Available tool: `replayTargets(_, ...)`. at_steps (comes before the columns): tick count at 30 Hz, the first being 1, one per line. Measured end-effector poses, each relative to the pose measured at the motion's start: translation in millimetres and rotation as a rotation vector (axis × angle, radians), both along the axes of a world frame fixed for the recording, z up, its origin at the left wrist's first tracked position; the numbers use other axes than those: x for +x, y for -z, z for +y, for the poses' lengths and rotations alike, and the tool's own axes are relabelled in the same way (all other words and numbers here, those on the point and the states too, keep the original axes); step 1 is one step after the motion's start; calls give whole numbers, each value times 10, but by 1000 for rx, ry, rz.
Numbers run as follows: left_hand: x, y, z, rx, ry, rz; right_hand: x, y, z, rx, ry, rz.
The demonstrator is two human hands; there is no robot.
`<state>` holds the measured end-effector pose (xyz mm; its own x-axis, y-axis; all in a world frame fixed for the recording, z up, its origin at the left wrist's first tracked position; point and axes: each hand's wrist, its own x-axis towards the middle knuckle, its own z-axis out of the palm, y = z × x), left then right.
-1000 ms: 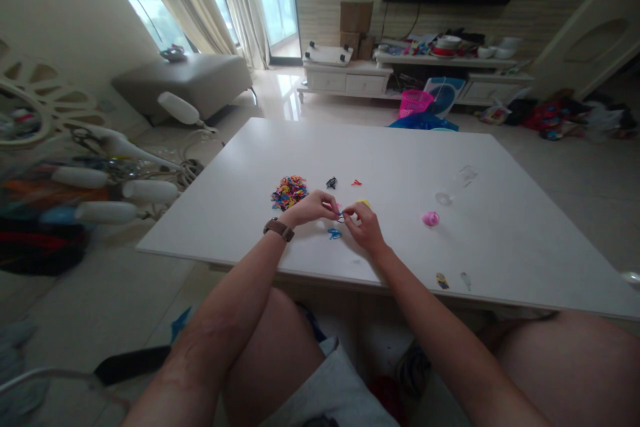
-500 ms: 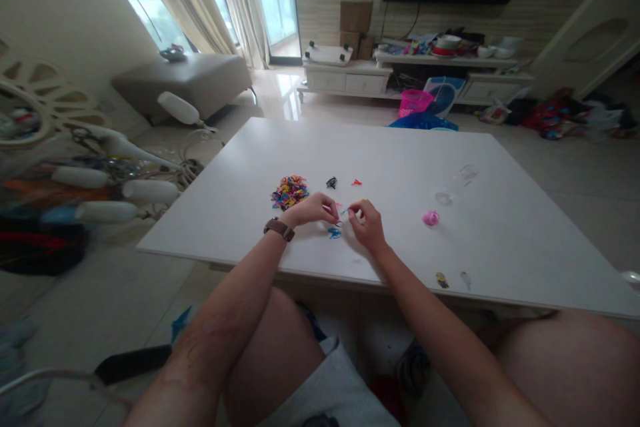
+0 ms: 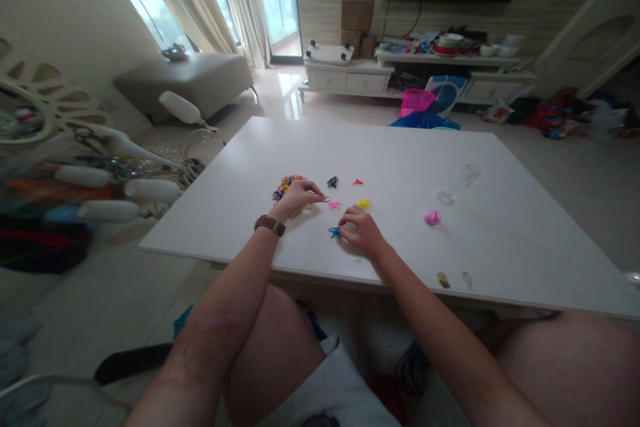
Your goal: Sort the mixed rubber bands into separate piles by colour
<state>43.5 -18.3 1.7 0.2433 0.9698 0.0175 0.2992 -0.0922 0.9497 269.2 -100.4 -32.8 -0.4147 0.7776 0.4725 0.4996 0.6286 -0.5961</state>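
Note:
My left hand is pinched on a small black rubber band, just right of the mixed heap of coloured rubber bands, which it partly covers. My right hand has its fingertips together at the right edge of a small pile of blue rubber bands, pinching a blue one there. Around the hands lie small groups of black bands, red bands, pink bands and yellow bands.
On the white table, a pink object sits to the right, near a clear container and a clear ring-shaped piece. A small yellow figure lies by the front edge beside a clear piece.
My left hand moved left and away with the black band. My right hand brought a blue band down to the blue pile. The pink and yellow groups now show more fully.

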Motion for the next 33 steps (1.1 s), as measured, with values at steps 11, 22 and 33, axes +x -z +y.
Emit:
replayTargets(11, 136, -17, -77, -102, 156, -124, 11, 1, 18, 59, 186, 126)
replayTargets(22, 273, -19, -155, -141, 240, -148, 5, 78, 79, 5, 143, 185)
replayTargets(33, 225, 64, 27, 212, -5, 69, 16, 41, 71, 11, 322, 205)
